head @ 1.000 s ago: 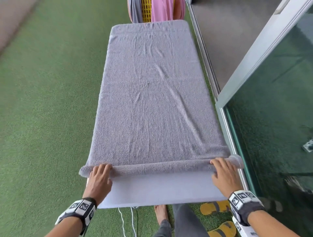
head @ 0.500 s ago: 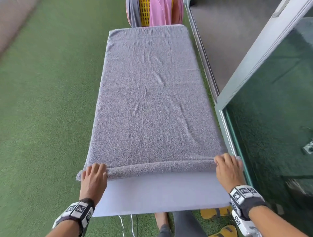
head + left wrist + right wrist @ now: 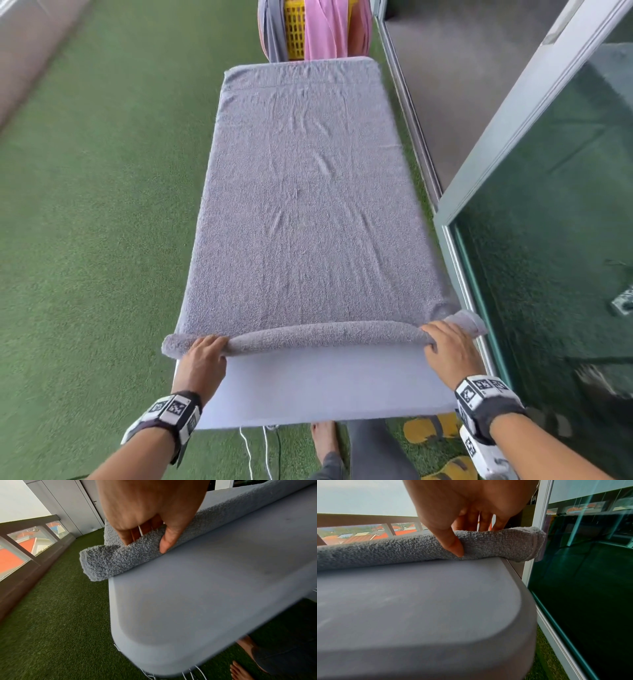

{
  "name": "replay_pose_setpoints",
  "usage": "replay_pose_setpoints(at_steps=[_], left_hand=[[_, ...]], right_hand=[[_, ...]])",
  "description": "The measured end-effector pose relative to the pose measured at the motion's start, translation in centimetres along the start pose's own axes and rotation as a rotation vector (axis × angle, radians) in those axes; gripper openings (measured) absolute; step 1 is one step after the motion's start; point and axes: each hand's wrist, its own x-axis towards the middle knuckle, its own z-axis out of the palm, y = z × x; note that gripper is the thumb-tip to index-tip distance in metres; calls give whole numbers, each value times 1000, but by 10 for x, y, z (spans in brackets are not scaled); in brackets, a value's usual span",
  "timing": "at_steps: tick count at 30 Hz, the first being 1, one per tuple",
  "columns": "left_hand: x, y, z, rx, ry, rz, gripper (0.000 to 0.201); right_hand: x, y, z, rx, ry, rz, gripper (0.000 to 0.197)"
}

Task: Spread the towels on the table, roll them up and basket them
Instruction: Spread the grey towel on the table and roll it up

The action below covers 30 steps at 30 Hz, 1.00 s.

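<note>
Green turf (image 3: 85, 240) surrounds the pale table (image 3: 325, 390), where the grey towel (image 3: 301, 212) lies spread beyond both hands, its near edge rolled; the left hand (image 3: 202, 363) grips one roll end, thumb beneath and fingers on top, and the right hand (image 3: 448, 349) pinches the other.

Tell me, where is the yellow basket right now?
In the head view, the yellow basket stands beyond the table's far end, draped with pink and grey towels.
</note>
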Motion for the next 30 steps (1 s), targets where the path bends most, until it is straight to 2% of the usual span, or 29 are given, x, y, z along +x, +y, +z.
replay_pose_setpoints(at_steps=[8, 11, 14, 15, 17, 19, 20, 23, 26, 28, 30], left_hand=[[-75, 12, -3, -99, -84, -10, 28], [-88, 8, -4, -113, -149, -67, 23], [-92, 2, -2, -91, -188, -35, 25], [-90, 0, -4, -105, -192, -37, 22], [-85, -5, -5, -100, -135, -51, 14], [-83, -11, 3, -34, -53, -36, 35], [-84, -11, 9, -13, -29, -2, 44], [-100, -5, 25, -2, -80, 59, 52], [-109, 0, 27, -9, -98, 15, 68], [-102, 1, 23, 25, -103, -11, 67], [-91, 1, 19, 33, -68, 0, 61]], right_hand=[[-69, -6, -1, -97, -147, 64, 35], [-87, -10, -3, -141, -169, 90, 30], [-93, -13, -8, -143, -192, 62, 21], [-92, -12, -9, -116, -164, 53, 19], [-88, -10, -11, -71, -41, 49, 29], [-85, -8, -8, -64, 106, 27, 26], [-85, -8, -4, -58, 132, 0, 24], [-93, -8, 12, -72, 60, -59, 30], [-103, -3, 24, -135, -22, -46, 57], [-98, -1, 26, -161, -27, -39, 64], [-89, 1, 22, -159, -39, -24, 62]])
